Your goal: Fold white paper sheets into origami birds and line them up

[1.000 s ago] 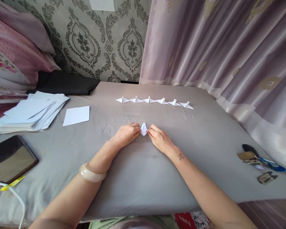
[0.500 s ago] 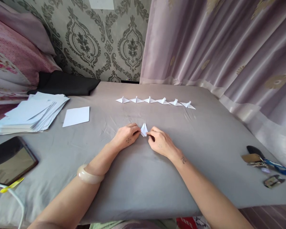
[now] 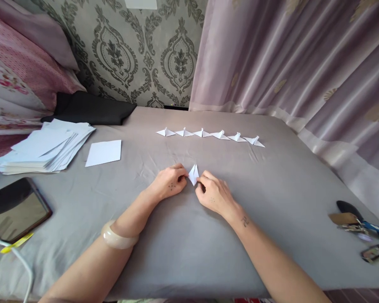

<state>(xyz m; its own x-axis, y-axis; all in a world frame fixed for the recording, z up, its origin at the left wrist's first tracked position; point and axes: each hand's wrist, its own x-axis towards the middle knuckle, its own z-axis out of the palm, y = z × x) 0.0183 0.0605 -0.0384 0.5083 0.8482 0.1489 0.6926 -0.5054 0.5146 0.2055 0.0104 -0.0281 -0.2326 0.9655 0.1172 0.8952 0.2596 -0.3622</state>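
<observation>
Between my two hands is a small piece of folded white paper (image 3: 193,174), kite-shaped with a split running down from its top point. My left hand (image 3: 170,180) pinches its left corner, fingers curled. On the opposite corner, my right hand (image 3: 214,188) is closed too, thumb and forefinger at the paper's edge. Beyond them, several finished folded paper cranes (image 3: 202,133) stand in a row, wings spread and nearly touching. A flat white paper square (image 3: 103,152) lies to the left of my left hand.
A stack of white paper (image 3: 44,151) sits at the left, before a folded black cloth (image 3: 91,108). Nearer is a phone (image 3: 17,210) beside a white cable (image 3: 22,265). Keys (image 3: 353,225) lie at the right edge. Patterned wall and curtain (image 3: 255,54) border the grey-covered surface.
The folded paper has turned slightly between my fingers, its lower point now showing more. My right hand has shifted a little down and right. The whole view has drifted slightly.
</observation>
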